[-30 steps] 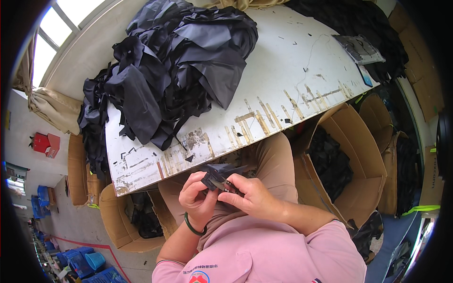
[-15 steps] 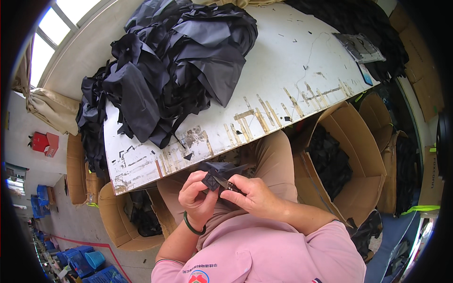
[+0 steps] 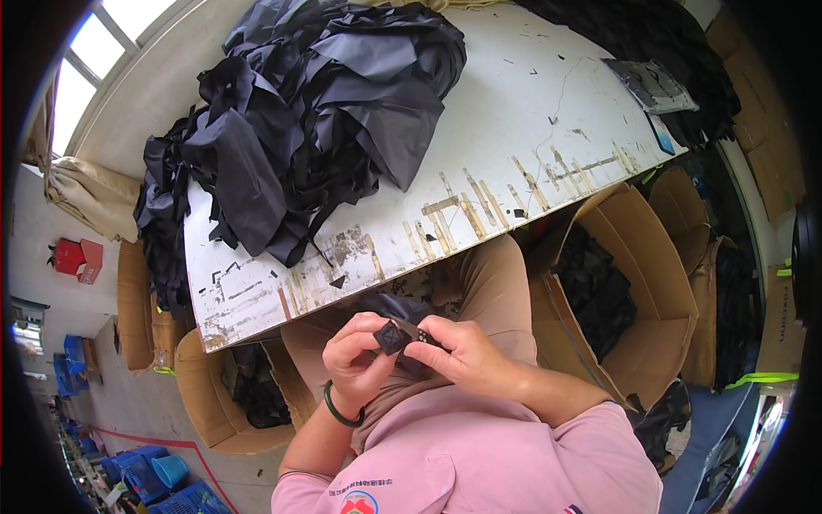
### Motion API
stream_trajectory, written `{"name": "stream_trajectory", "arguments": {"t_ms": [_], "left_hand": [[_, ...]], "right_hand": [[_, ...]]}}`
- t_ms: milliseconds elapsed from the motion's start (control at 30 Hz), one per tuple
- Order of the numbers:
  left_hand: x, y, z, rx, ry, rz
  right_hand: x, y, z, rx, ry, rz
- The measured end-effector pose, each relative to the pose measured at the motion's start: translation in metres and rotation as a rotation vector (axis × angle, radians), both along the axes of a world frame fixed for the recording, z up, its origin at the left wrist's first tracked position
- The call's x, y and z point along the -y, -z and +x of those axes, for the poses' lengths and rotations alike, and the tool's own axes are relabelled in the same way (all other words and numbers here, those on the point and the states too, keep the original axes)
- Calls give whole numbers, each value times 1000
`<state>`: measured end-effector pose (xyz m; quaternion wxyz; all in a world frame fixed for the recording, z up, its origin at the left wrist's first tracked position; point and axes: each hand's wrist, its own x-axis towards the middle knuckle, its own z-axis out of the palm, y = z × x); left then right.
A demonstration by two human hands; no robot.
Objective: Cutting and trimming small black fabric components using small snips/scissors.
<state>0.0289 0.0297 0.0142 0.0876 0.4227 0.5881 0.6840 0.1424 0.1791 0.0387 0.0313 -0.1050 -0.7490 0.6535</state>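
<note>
Over my lap, my left hand [image 3: 349, 360] is closed on a black fabric piece [image 3: 391, 339], whose square end shows crossed stitching. More dark fabric [image 3: 390, 305] hangs behind the fingers over my knees. My right hand [image 3: 462, 349] grips a small dark tool with bright, rivet-like dots [image 3: 427, 336]. It looks like a small blade or thread snips, but the fingers cover much of it. The tool's tip lies right beside the stitched square, and I cannot tell if it touches.
A white worktable [image 3: 505, 111] with worn tape marks stands in front, bearing a large heap of black fabric [image 3: 317, 120]. Cardboard boxes holding black pieces stand at right [image 3: 659, 291] and left [image 3: 201, 394]. Blue baskets [image 3: 141, 475] are on the floor at lower left.
The stitched square has turned and shifted slightly right, toward the tool. The loose fabric behind my hands has dropped lower over my lap. Both hands keep their hold.
</note>
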Motion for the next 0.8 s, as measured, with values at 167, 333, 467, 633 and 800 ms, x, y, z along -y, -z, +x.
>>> {"name": "stream_trajectory", "arguments": {"t_ms": [167, 333, 467, 633, 800], "left_hand": [[9, 2, -10, 443, 254, -18], [13, 6, -19, 516, 411, -39], [12, 3, -19, 569, 473, -93], [13, 6, -20, 609, 533, -141], [13, 5, -23, 572, 598, -186]], "right_hand": [[-16, 0, 2, -50, -101, -74], [-33, -17, 2, 17, -250, 108], [-38, -20, 4, -15, -291, 354], [-38, -20, 4, -51, -309, 447], [-38, -17, 4, -23, -342, 456]]}}
